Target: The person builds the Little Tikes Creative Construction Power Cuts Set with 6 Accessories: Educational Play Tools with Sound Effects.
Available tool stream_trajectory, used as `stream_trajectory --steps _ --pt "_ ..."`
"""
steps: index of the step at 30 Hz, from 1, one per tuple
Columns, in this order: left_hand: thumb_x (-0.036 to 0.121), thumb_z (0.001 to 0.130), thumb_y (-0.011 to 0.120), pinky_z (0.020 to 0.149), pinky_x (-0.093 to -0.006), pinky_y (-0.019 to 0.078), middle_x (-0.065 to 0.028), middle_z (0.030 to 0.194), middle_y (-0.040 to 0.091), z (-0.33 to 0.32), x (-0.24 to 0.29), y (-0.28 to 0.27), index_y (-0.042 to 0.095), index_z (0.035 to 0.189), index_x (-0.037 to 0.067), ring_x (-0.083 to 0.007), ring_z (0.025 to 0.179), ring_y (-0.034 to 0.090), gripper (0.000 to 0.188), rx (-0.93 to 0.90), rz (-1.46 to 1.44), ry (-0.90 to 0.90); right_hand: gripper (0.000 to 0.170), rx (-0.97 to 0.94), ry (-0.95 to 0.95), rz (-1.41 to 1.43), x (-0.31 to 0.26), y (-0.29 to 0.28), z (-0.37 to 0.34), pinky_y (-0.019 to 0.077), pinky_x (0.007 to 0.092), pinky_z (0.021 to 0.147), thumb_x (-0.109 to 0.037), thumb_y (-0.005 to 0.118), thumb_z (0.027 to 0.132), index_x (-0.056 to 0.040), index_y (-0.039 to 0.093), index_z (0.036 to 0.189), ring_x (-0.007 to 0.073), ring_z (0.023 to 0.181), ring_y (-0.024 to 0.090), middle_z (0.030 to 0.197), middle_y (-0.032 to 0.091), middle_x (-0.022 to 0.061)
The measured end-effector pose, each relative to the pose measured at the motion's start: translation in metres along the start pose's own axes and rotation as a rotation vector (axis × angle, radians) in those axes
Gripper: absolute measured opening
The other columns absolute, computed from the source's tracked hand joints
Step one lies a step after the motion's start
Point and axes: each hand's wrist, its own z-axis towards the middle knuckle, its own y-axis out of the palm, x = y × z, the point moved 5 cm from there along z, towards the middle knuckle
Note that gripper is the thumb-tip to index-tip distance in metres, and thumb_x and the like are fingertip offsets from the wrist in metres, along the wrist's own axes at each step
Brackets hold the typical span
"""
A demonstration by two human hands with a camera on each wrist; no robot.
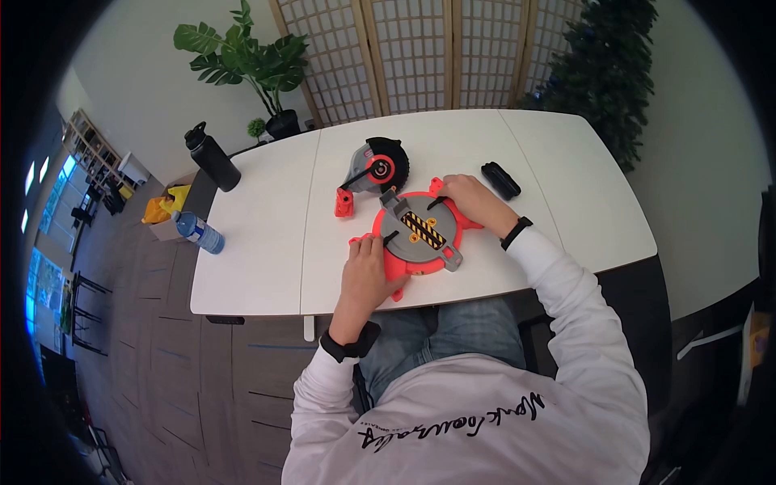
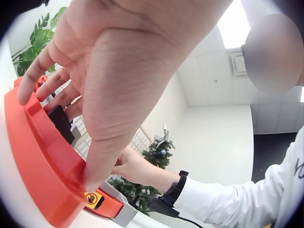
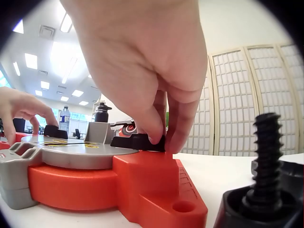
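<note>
Before us on the surface [image 1: 259, 218] sits the disc base [image 1: 416, 249], our left fingers [image 1: 365, 249] between its eight and nine o'clock, our right fingers [image 1: 449, 187] at one. Around it lie the wheel unit [image 1: 386, 168] at eleven, a moulded part [image 1: 501, 180] at two, the water bottle [image 1: 202, 233] at nine, the flask [image 1: 214, 162] at ten.

The round base [image 1: 416, 230] looks like smooth plastic, the tabletop [image 1: 259, 267] smooth too, the sleeve [image 1: 562, 283] matt cloth.

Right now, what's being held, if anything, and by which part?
Right hand pinches a black tab by its outer end, atop the red base. Left hand just rests on the base.
</note>
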Motion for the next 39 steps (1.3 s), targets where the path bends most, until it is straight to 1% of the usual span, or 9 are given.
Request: stream_trajectory --steps 3,6,9,13,17,23,26,32,39 --pt "0.034 0.065 0.096 0.098 -0.0452 0.0555 -0.0229 0.126 0.064 0.0 0.0 0.0 0.058 0.13 -0.007 -0.0417 0.12 0.059 0.086 0.006 -0.006 0.005 0.021 -0.164 0.004 -0.071 0.007 0.004 0.002 0.0577 0.0461 0.09 -0.005 0.066 0.091 0.0004 0.076 0.108 0.0378 0.102 0.071 0.107 0.072 0.0196" --pt "0.035 0.065 0.096 0.097 -0.0455 0.0556 -0.0222 0.125 0.064 -0.002 -0.002 0.001 0.058 0.128 -0.007 -0.0416 0.119 0.059 0.084 0.067 -0.002 0.031 0.03 0.024 0.007 0.054 0.005 -0.02 -0.014 0.0565 0.0448 0.093 -0.009 0.069 0.093 -0.0011 0.072 0.122 0.0358 0.107 0.069 0.112 0.071 0.0174" --pt "0.039 0.069 0.094 0.103 -0.046 0.0511 -0.0233 0.126 0.065 -0.004 -0.001 0.001 0.056 0.132 -0.009 -0.0412 0.119 0.057 0.088 0.04 -0.018 0.011 0.043 0.194 0.251 0.092 0.006 -0.06 -0.045 0.0546 0.0438 0.096 -0.02 0.077 0.092 -0.0014 0.068 0.13 0.0366 0.11 0.067 0.115 0.069 0.0163" --pt "0.042 0.069 0.094 0.098 -0.0458 0.0525 -0.0225 0.123 0.065 0.0 0.006 0.0 0.057 0.129 -0.009 -0.0405 0.113 0.058 0.087 -0.017 0.014 -0.017 0.064 0.094 0.559 -0.038 0.019 -0.061 -0.097 0.0545 0.0464 0.093 -0.038 0.088 0.083 0.0001 0.065 0.129 0.0387 0.111 0.067 0.12 0.066 0.0194" --pt "0.045 0.069 0.094 0.093 -0.0458 0.0533 -0.0217 0.117 0.065 0.002 0.011 0.004 0.058 0.126 -0.009 -0.0397 0.107 0.058 0.086 -0.001 0.039 -0.015 0.059 0.078 0.655 0.095 0.047 -0.014 -0.132 0.0557 0.044 0.093 -0.035 0.089 0.081 -0.0016 0.067 0.125 0.0345 0.108 0.069 0.116 0.069 0.0183" --pt "0.046 0.067 0.095 0.083 -0.0434 0.056 -0.0196 0.109 0.064 0.003 0.018 0.005 0.059 0.115 -0.006 -0.0372 0.103 0.059 0.079 0.066 0.074 0.007 0.042 0.129 0.668 0.317 0.052 -0.011 -0.127 0.0601 0.0374 0.08 -0.025 0.09 0.079 0.0008 0.072 0.107 0.0275 0.085 0.075 0.093 0.077 0.0136" --pt "0.046 0.068 0.095 0.085 -0.0445 0.0551 -0.0205 0.11 0.064 0.003 0.019 0.003 0.058 0.117 -0.007 -0.0378 0.103 0.059 0.081 0.045 0.052 -0.015 0.036 0.235 0.62 0.428 0.037 -0.023 -0.123 0.0601 0.0344 0.075 -0.016 0.088 0.08 0.0024 0.071 0.106 0.0226 0.081 0.075 0.093 0.077 0.0133" --pt "0.046 0.068 0.094 0.085 -0.0452 0.0549 -0.0207 0.109 0.064 0.001 0.022 0.005 0.058 0.118 -0.008 -0.0382 0.102 0.059 0.081 0.039 0.037 -0.027 0.041 0.208 0.499 0.612 -0.005 -0.017 -0.118 0.0587 0.0302 0.072 -0.009 0.085 0.08 0.0027 0.073 0.117 0.0172 0.075 0.07 0.092 0.073 0.0106" --pt "0.045 0.069 0.094 0.083 -0.0444 0.0551 -0.0201 0.107 0.063 -0.001 0.022 0.005 0.058 0.116 -0.007 -0.0371 0.1 0.058 0.079 0.036 0.035 -0.028 0.053 0.129 0.373 0.397 -0.038 -0.003 -0.117 0.0554 0.0373 0.072 -0.019 0.084 0.085 -0.0021 0.067 0.132 0.0258 0.076 0.065 0.102 0.068 0.0137"
